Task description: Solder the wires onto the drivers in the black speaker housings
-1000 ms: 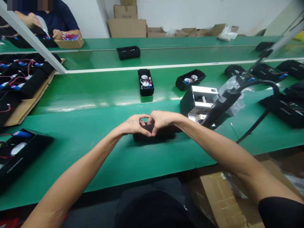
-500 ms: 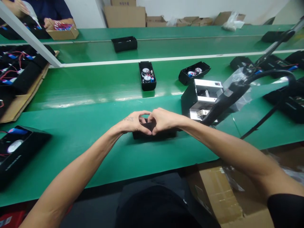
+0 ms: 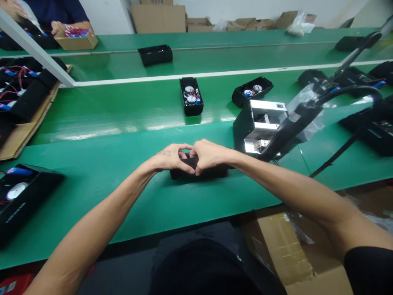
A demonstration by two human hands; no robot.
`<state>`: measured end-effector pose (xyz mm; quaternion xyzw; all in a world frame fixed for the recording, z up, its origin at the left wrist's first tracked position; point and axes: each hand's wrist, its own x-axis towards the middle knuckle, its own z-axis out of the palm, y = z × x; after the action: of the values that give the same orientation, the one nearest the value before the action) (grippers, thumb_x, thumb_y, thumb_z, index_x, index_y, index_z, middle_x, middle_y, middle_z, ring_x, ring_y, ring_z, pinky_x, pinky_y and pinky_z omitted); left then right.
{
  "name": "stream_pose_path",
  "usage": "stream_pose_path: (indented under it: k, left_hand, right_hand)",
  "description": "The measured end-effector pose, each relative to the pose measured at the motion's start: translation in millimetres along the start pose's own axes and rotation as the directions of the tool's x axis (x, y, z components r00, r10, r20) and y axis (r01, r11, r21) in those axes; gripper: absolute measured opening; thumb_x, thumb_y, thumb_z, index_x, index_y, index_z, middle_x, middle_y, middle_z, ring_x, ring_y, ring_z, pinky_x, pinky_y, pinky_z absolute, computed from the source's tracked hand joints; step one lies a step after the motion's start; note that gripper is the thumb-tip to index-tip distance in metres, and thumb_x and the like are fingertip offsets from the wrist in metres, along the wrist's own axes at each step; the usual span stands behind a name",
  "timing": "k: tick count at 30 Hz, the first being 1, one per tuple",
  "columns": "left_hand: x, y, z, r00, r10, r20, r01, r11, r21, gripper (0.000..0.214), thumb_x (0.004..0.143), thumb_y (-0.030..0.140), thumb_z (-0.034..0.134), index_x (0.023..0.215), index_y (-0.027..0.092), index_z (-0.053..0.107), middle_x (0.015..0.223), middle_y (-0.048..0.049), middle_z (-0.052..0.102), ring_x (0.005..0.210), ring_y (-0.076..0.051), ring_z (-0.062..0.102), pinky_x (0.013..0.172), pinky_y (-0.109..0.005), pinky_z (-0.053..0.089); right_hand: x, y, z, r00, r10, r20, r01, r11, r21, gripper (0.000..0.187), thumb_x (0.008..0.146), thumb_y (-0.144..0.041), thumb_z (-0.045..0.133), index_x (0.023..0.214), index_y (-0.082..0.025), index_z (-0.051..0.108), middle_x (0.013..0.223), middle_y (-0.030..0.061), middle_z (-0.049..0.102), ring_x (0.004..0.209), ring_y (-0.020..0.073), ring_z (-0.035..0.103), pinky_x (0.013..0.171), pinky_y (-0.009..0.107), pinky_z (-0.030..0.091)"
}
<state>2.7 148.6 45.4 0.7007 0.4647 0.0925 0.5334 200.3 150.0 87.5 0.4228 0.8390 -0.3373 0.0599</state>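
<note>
A low black plastic case lies on the green bench in front of me. My left hand curls over its left part, fingers bent and pressing down on it. My right hand does the same beside it, thumb and fingers closed on the case's top edge. The two hands touch each other at the fingertips. What lies inside the case is hidden under them.
Two open black cases with speakers ride the green belt. A metal-and-black tool stand with a hose stands right of my hands. Another open case sits at left. A co-worker's hands work at far left. A cardboard box sits below the bench.
My hands stay pressed on the black case, with only small finger shifts. The view has tilted slightly, so the scene sits a little higher and to the left.
</note>
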Motion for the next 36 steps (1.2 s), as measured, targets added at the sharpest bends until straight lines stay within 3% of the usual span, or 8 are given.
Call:
stream_pose_path:
  k: [8, 14, 16, 19, 21, 28, 33, 36]
  left_hand:
    - [-2.0, 2.1, 3.4, 0.998, 0.056, -0.020, -0.055, 0.997, 0.050, 0.075, 0.054, 0.042, 0.095, 0.121, 0.022, 0.070, 0.078, 0.0035, 0.065, 0.067, -0.013, 0.058, 0.057, -0.024, 0.039]
    - [-26.9, -8.0, 37.2, 0.970, 0.183, -0.157, -0.136, 0.953, 0.270, 0.074, 0.064, 0.039, 0.091, 0.134, 0.031, 0.067, 0.086, 0.0033, 0.075, 0.076, -0.018, 0.068, 0.071, -0.030, 0.047]
    - [-38.7, -17.5, 55.3, 0.932, 0.308, -0.189, -0.200, 0.876, 0.439, 0.050, 0.072, 0.035, 0.087, 0.119, 0.032, 0.074, 0.090, 0.0023, 0.078, 0.078, -0.019, 0.068, 0.075, -0.032, 0.045]
    - [-53.1, -31.2, 78.5, 0.834, 0.526, -0.167, -0.317, 0.705, 0.634, 0.021, 0.082, 0.028, 0.080, 0.102, 0.029, 0.076, 0.091, 0.0010, 0.079, 0.078, -0.019, 0.068, 0.075, -0.034, 0.041]
    - [-58.5, -36.4, 87.4, 0.781, 0.605, -0.152, -0.350, 0.627, 0.696, 0.017, 0.087, 0.023, 0.074, 0.102, 0.029, 0.075, 0.088, 0.0013, 0.077, 0.073, -0.018, 0.066, 0.073, -0.035, 0.040]
    - [-58.0, -39.3, 89.9, 0.738, 0.659, -0.146, -0.352, 0.560, 0.750, 0.018, 0.091, 0.020, 0.068, 0.104, 0.029, 0.075, 0.082, 0.0025, 0.074, 0.068, -0.016, 0.061, 0.071, -0.034, 0.042]
    - [-59.6, -38.1, 87.2, 0.714, 0.687, -0.133, -0.378, 0.539, 0.753, 0.017, 0.093, 0.022, 0.067, 0.105, 0.030, 0.075, 0.081, 0.0032, 0.073, 0.068, -0.015, 0.062, 0.070, -0.033, 0.044]
    - [-59.2, -38.3, 89.0, 0.673, 0.725, -0.151, -0.394, 0.523, 0.755, 0.015, 0.098, 0.025, 0.061, 0.104, 0.029, 0.074, 0.081, 0.0033, 0.073, 0.067, -0.015, 0.062, 0.068, -0.032, 0.044]
  right_hand:
    - [1.9, -5.4, 6.8, 0.993, 0.117, 0.007, -0.117, 0.993, 0.006, 0.029, 0.058, -0.032, 0.088, 0.077, -0.018, 0.071, 0.068, -0.0004, 0.065, 0.065, 0.0175, 0.059, 0.055, 0.028, 0.035]
    - [-59.6, -3.3, 47.0, 0.908, -0.246, -0.339, 0.194, 0.964, -0.180, 0.027, 0.082, -0.019, 0.073, 0.110, -0.019, 0.074, 0.109, 0.0094, 0.074, 0.100, 0.0262, 0.069, 0.083, 0.037, 0.053]
    - [-88.7, 7.0, 58.6, 0.713, -0.238, -0.660, 0.216, 0.969, -0.116, 0.033, 0.090, -0.018, 0.068, 0.123, -0.021, 0.068, 0.119, 0.0095, 0.071, 0.110, 0.0246, 0.067, 0.094, 0.039, 0.055]
    - [-120.8, 40.2, 61.6, 0.094, 0.051, -0.994, 0.020, 0.998, 0.053, 0.038, 0.092, -0.028, 0.070, 0.129, -0.024, 0.062, 0.118, 0.0098, 0.064, 0.103, 0.0249, 0.064, 0.091, 0.043, 0.056]
    - [-130.6, 69.5, 54.8, -0.165, 0.203, -0.965, -0.112, 0.968, 0.223, 0.050, 0.091, -0.039, 0.071, 0.136, -0.022, 0.057, 0.123, 0.0129, 0.058, 0.103, 0.0267, 0.062, 0.091, 0.047, 0.055]
    - [-121.1, 114.6, 48.0, 0.139, 0.487, -0.862, 0.067, 0.864, 0.499, 0.039, 0.087, -0.051, 0.069, 0.108, -0.021, 0.058, 0.096, 0.0063, 0.068, 0.088, 0.0222, 0.067, 0.085, 0.043, 0.057]
    - [-115.7, 105.1, 61.5, 0.133, 0.509, -0.851, 0.475, 0.721, 0.505, 0.041, 0.082, -0.041, 0.073, 0.111, -0.024, 0.051, 0.064, -0.0090, 0.058, 0.049, 0.0126, 0.056, 0.056, 0.031, 0.051]
    - [-124.9, 101.6, 43.3, -0.015, 0.471, -0.882, 0.624, 0.694, 0.360, 0.036, 0.083, -0.040, 0.074, 0.105, -0.025, 0.051, 0.059, -0.0112, 0.054, 0.043, 0.0109, 0.052, 0.047, 0.027, 0.045]
